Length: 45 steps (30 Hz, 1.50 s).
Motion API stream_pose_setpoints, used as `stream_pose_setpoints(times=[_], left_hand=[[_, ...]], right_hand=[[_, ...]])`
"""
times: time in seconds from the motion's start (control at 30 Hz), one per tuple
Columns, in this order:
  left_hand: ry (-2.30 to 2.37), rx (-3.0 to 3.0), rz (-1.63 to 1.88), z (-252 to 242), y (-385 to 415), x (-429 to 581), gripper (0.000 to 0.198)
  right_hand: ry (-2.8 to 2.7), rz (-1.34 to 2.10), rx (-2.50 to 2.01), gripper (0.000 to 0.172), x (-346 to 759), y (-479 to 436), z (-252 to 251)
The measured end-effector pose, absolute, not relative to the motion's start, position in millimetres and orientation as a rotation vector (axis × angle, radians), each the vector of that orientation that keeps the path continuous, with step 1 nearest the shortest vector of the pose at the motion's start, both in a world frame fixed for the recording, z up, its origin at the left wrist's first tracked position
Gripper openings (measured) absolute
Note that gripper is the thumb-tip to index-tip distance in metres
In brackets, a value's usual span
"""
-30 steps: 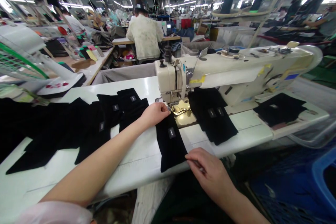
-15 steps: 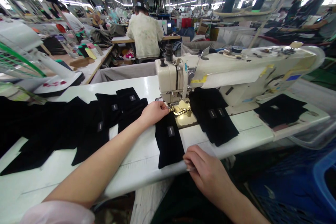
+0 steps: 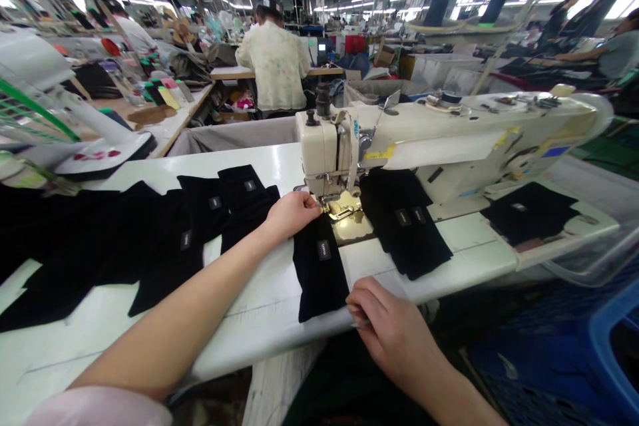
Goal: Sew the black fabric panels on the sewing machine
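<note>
A black fabric piece (image 3: 319, 286) with a small dark label (image 3: 324, 250) lies in front of the sewing machine (image 3: 324, 146), its far end by the presser foot. My left hand (image 3: 293, 214) pinches that far end, fingertips right beside the metal foot (image 3: 344, 213). At the table's front edge my right hand (image 3: 382, 313) is closed near the piece's front right corner. A small pale bit shows under its fingers, too little to name. More labelled black pieces (image 3: 407, 226) lie to the right of the needle plate.
Black pieces (image 3: 100, 239) spread over the left of the white table (image 3: 259, 319). Another black piece (image 3: 529, 213) lies at the far right. A blue plastic basket (image 3: 549, 359) stands low at right. A white fan-like device (image 3: 34, 73) is at left; a person (image 3: 274, 60) sits ahead.
The camera view has shifted slightly. Both hands and the labelled piece keep nearly the same places.
</note>
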<state>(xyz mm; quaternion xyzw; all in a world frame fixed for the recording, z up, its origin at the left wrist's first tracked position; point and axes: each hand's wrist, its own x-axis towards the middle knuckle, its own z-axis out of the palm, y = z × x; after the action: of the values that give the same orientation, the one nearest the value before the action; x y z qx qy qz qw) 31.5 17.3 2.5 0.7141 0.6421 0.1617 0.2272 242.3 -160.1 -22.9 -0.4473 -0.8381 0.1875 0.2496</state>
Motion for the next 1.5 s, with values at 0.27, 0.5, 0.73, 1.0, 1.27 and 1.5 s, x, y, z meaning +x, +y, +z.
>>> stream_pose_setpoints(times=[0.27,0.5,0.73,1.0,1.27,1.5], left_hand=[[1.76,1.963,0.453,4,17,32,0.022],[1.768,1.946,0.43,6,17,33,0.022],[1.798,2.022,0.385,7,23,34,0.026],[1.885,2.6,0.437,25,-36,39,0.024],[1.034,2.812,0.279,2,-100,25,0.045],[0.946,2.881,0.368,2,-121,17,0.038]], right_hand=[[-2.283,0.478,-1.22,0.023,242,-160,-21],[-2.326,0.425,-1.213,0.021,242,-159,-21],[-2.354,0.398,-1.21,0.019,240,-155,-19],[-2.365,0.393,-1.218,0.022,241,-154,-18],[-2.392,0.347,-1.223,0.018,242,-152,-13],[-2.416,0.357,-1.227,0.024,242,-152,-11]])
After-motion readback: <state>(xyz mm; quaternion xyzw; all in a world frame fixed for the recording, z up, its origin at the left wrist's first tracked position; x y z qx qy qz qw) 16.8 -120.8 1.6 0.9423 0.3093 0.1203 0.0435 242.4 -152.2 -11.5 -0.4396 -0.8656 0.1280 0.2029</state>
